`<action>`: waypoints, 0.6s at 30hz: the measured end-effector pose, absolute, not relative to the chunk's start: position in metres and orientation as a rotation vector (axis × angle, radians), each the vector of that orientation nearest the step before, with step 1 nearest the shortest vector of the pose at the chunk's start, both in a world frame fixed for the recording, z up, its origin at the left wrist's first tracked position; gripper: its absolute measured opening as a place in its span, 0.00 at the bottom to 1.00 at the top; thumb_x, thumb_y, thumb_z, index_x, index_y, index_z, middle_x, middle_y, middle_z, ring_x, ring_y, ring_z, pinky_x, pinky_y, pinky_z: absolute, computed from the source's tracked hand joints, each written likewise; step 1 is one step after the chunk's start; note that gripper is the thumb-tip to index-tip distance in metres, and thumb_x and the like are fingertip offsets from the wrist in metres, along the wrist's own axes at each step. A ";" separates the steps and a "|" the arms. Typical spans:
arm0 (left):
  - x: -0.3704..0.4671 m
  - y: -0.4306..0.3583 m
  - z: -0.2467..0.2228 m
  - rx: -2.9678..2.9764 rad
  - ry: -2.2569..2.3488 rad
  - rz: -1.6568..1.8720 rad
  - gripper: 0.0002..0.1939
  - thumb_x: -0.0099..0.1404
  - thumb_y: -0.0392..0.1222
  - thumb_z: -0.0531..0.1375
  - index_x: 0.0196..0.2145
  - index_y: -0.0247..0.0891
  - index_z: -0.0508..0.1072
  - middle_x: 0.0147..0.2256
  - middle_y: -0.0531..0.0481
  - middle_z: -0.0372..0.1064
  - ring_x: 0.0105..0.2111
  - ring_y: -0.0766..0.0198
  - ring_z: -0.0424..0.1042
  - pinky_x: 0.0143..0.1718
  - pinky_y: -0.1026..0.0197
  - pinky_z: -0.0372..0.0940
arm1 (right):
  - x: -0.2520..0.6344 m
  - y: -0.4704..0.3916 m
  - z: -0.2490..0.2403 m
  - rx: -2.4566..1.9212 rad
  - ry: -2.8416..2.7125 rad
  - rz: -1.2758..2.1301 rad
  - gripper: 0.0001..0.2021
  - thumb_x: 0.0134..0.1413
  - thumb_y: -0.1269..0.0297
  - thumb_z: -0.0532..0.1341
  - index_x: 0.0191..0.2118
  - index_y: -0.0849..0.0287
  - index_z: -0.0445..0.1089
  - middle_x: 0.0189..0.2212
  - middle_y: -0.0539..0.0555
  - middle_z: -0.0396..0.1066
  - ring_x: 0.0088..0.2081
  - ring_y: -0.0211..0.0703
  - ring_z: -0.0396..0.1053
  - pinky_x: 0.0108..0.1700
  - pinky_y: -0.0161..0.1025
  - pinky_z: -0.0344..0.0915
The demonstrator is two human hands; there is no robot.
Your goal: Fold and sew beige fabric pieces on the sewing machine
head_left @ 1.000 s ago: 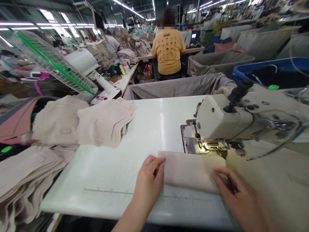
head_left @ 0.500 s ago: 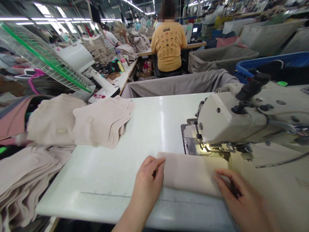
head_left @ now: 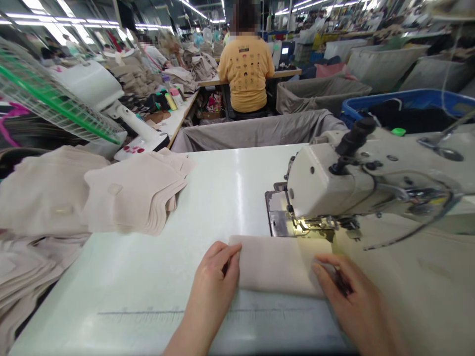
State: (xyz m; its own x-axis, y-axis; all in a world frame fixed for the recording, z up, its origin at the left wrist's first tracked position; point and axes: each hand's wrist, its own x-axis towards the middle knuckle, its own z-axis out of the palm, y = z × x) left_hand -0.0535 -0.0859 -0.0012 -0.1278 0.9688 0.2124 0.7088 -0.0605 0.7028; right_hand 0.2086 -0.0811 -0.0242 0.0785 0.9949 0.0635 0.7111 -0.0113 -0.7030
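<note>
A pale beige fabric piece (head_left: 276, 264) lies flat, long side across, on the white sewing table (head_left: 129, 277), just in front of the sewing machine's (head_left: 326, 173) lit metal plate. My left hand (head_left: 217, 277) pinches its left edge between thumb and fingers. At the right end, my right hand (head_left: 345, 287) is closed on the fabric's edge, thumb and forefinger together. The fabric's upper edge lies close to the presser foot (head_left: 308, 225).
Stacked beige pieces (head_left: 129, 190) lie at the left, with more fabric (head_left: 25, 272) beside the table. A fan (head_left: 67, 94) stands at the back left. Beyond a grey cloth bin (head_left: 256, 131) sits a person in a yellow shirt (head_left: 245, 74). A blue bin (head_left: 408, 101) is at the right.
The camera view has shifted, so the table, machine and hands appear further left. Both hands keep their grip on the fabric, which lies in nearly the same place by the machine.
</note>
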 end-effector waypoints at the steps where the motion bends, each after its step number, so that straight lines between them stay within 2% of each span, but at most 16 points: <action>1: -0.054 -0.085 -0.001 1.800 1.864 1.008 0.13 0.68 0.40 0.55 0.37 0.40 0.81 0.29 0.50 0.71 0.28 0.64 0.72 0.29 0.62 0.69 | 0.208 -0.080 -0.023 -1.777 -1.688 0.635 0.15 0.62 0.48 0.57 0.39 0.51 0.75 0.34 0.52 0.78 0.32 0.46 0.73 0.36 0.39 0.70; 7: -0.059 -0.083 -0.004 1.861 1.851 0.999 0.13 0.69 0.44 0.56 0.37 0.41 0.81 0.30 0.50 0.72 0.29 0.63 0.74 0.29 0.62 0.70 | 0.207 -0.075 -0.020 -1.783 -1.707 0.677 0.14 0.63 0.51 0.56 0.36 0.53 0.75 0.24 0.49 0.71 0.24 0.42 0.66 0.29 0.37 0.65; 18: -0.059 -0.081 0.000 1.930 1.881 0.951 0.15 0.70 0.46 0.54 0.37 0.41 0.80 0.31 0.51 0.73 0.29 0.64 0.74 0.29 0.64 0.71 | 0.204 -0.075 -0.018 -1.771 -1.681 0.695 0.11 0.60 0.55 0.58 0.34 0.54 0.75 0.26 0.48 0.71 0.28 0.41 0.68 0.32 0.36 0.63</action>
State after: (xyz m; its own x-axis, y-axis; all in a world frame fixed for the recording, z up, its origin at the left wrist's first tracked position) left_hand -0.0594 -0.0810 -0.0005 -0.0662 0.9643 0.2565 0.7780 -0.1111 0.6184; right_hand 0.2042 -0.0746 -0.0180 0.0635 0.9976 0.0269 0.6870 -0.0242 -0.7262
